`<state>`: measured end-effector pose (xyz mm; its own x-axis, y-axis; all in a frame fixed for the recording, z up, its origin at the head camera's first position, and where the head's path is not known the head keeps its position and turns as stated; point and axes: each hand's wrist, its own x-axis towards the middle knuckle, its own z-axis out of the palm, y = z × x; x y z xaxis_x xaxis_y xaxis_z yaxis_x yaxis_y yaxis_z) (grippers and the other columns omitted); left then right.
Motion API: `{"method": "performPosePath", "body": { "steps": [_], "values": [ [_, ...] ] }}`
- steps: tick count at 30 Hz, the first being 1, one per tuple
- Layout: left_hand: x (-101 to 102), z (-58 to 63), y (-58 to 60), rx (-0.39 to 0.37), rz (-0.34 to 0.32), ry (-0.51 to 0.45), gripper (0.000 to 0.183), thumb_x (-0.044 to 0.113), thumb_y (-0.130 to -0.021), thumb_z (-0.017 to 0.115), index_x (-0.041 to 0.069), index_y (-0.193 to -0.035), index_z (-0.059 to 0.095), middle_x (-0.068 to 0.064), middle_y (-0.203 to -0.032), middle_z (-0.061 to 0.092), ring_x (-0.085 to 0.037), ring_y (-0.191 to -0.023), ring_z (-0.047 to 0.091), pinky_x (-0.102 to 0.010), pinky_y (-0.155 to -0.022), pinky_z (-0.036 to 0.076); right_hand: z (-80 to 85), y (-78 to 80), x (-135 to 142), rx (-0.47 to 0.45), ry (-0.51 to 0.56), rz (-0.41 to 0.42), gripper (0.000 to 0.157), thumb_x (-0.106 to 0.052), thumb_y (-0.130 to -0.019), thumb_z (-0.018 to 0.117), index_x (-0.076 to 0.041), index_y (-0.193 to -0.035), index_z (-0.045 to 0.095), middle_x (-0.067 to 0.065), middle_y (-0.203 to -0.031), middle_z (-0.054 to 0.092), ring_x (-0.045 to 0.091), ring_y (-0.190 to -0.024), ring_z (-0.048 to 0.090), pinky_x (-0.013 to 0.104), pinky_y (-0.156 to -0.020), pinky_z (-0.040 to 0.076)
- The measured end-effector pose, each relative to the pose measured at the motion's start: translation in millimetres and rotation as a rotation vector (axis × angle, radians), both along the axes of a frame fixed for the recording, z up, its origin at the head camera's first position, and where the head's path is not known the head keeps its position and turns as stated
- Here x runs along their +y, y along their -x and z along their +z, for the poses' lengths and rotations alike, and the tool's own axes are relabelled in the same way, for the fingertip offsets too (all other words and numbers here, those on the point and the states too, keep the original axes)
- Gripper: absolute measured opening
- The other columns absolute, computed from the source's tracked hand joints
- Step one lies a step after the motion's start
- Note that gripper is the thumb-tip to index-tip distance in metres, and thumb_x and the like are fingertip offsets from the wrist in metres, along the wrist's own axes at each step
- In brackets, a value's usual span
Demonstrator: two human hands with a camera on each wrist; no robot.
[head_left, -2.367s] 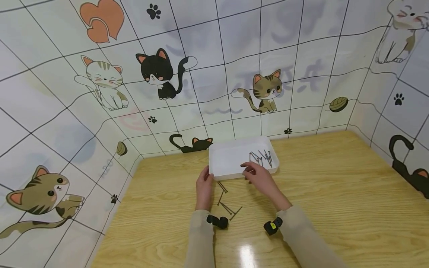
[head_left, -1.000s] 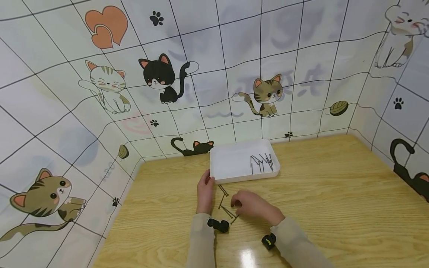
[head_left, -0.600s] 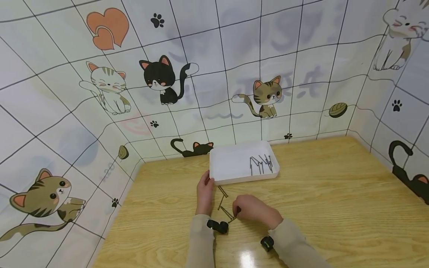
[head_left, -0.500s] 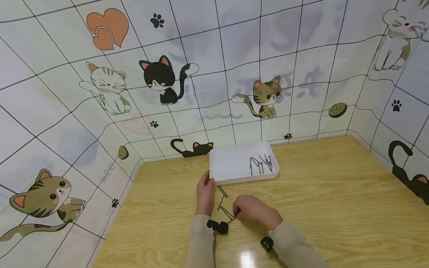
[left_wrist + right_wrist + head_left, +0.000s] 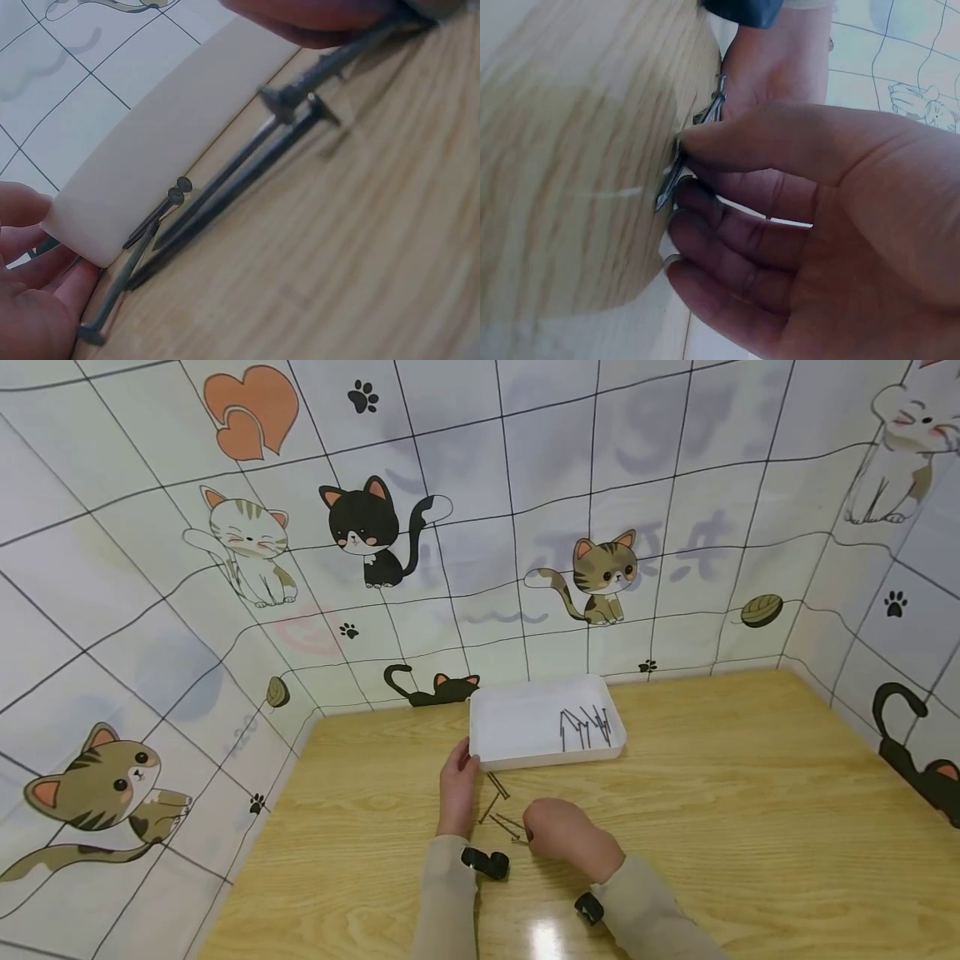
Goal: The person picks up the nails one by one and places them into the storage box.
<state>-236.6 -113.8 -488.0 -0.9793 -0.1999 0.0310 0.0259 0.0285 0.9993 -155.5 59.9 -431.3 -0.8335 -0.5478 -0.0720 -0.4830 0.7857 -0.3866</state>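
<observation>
On the wooden table (image 5: 750, 827), just in front of the white tray (image 5: 510, 731), a few loose nails (image 5: 501, 814) lie scattered between my two hands. My right hand (image 5: 566, 835) is down among them, thumb and forefinger curled and pinching one nail (image 5: 676, 171) against the wood; the right wrist view shows its dark shaft caught under my thumb tip, the other fingers (image 5: 727, 296) loosely bent below it. From the left wrist view, that nail (image 5: 300, 90) runs slantwise from under my right fingertips, with more nails lying alongside and two small ones leaning against the tray's wall. My left hand (image 5: 457, 785) rests at the tray's near left corner, fingers curled round that corner (image 5: 82, 232) and touching its edge. Inside the tray, toward its right end, a small bunch of nails (image 5: 585, 727) lies roughly side by side, well apart from the ones on the table. Behind the tray rises a tiled wall (image 5: 480, 527) printed with cartoon cats, paw prints and hearts, wrapping round the table on the left and right.
</observation>
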Motion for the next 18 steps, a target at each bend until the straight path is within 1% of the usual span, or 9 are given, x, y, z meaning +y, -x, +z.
{"method": "performPosePath", "body": {
  "steps": [1,3,7,8,10,12,15,18],
  "values": [
    [-0.2,0.1,-0.2,0.001,-0.004,0.0,0.042,0.017,-0.092,0.049,0.013,-0.133,0.043,-0.005,-0.132,0.044,-0.019,-0.118,0.041,-0.037,-0.098,0.032,0.0,-1.0,-0.6,0.003,-0.01,-0.002,0.043,0.005,-0.071,0.056,-0.019,-0.047,0.03,-0.008,-0.048,0.018,0.01,-0.049,0.015,0.025,-0.045,0.017],
    [0.3,5.9,-3.4,-0.004,-0.016,-0.005,0.042,0.015,-0.092,0.048,0.011,-0.134,0.042,-0.007,-0.133,0.043,-0.021,-0.12,0.04,-0.038,-0.099,0.031,1.2,-3.2,-1.3,0.008,-0.032,-0.004,0.04,0.006,-0.072,0.056,-0.018,-0.048,0.034,-0.008,-0.048,0.024,0.009,-0.048,0.019,0.025,-0.044,0.02],
    [-0.2,5.1,-2.6,-0.02,-0.017,-0.005,0.042,0.017,-0.092,0.048,0.013,-0.134,0.042,-0.004,-0.133,0.043,-0.019,-0.119,0.04,-0.037,-0.099,0.031,2.7,-3.9,1.4,0.032,-0.053,0.012,0.029,0.007,-0.072,0.058,-0.016,-0.057,0.048,-0.008,-0.054,0.042,0.009,-0.05,0.033,0.025,-0.046,0.031],
    [-0.2,4.9,-2.0,-0.024,-0.014,-0.006,0.042,0.017,-0.092,0.048,0.013,-0.134,0.042,-0.004,-0.133,0.043,-0.018,-0.119,0.04,-0.037,-0.099,0.031,3.1,-3.4,2.8,0.03,-0.047,0.019,0.026,0.006,-0.072,0.058,-0.015,-0.06,0.05,-0.008,-0.056,0.044,0.009,-0.051,0.036,0.025,-0.047,0.033],
    [-1.0,-1.0,1.4,-0.023,-0.003,-0.001,0.042,0.019,-0.092,0.049,0.015,-0.133,0.043,0.0,-0.131,0.045,-0.015,-0.117,0.042,-0.036,-0.098,0.032,3.0,-1.1,6.2,0.022,-0.028,0.036,0.024,0.007,-0.071,0.057,-0.015,-0.064,0.052,-0.008,-0.059,0.046,0.01,-0.053,0.039,0.026,-0.049,0.036],
    [-0.7,-0.5,1.6,-0.02,-0.003,0.002,0.042,0.019,-0.092,0.049,0.014,-0.133,0.043,-0.001,-0.131,0.045,-0.016,-0.117,0.042,-0.036,-0.098,0.033,3.7,1.9,9.7,0.01,-0.011,0.054,0.022,0.007,-0.071,0.057,-0.014,-0.071,0.055,-0.008,-0.065,0.049,0.011,-0.058,0.045,0.026,-0.052,0.04],
    [-0.5,-0.2,2.1,-0.015,-0.003,0.004,0.042,0.018,-0.092,0.049,0.013,-0.133,0.043,-0.002,-0.13,0.045,-0.016,-0.117,0.042,-0.036,-0.097,0.033,3.8,7.5,15.3,-0.03,0.032,0.059,0.024,0.007,-0.072,0.057,-0.014,-0.084,0.059,-0.006,-0.072,0.055,0.011,-0.064,0.05,0.027,-0.057,0.043],
    [-0.7,-0.8,3.0,-0.013,-0.005,0.003,0.043,0.018,-0.092,0.049,0.013,-0.133,0.042,-0.003,-0.131,0.045,-0.018,-0.118,0.042,-0.036,-0.098,0.033,3.3,14.1,21.4,-0.081,0.073,0.047,0.033,0.005,-0.074,0.057,-0.013,-0.101,0.059,-0.004,-0.077,0.057,0.011,-0.067,0.05,0.029,-0.06,0.043]
  ]
}}
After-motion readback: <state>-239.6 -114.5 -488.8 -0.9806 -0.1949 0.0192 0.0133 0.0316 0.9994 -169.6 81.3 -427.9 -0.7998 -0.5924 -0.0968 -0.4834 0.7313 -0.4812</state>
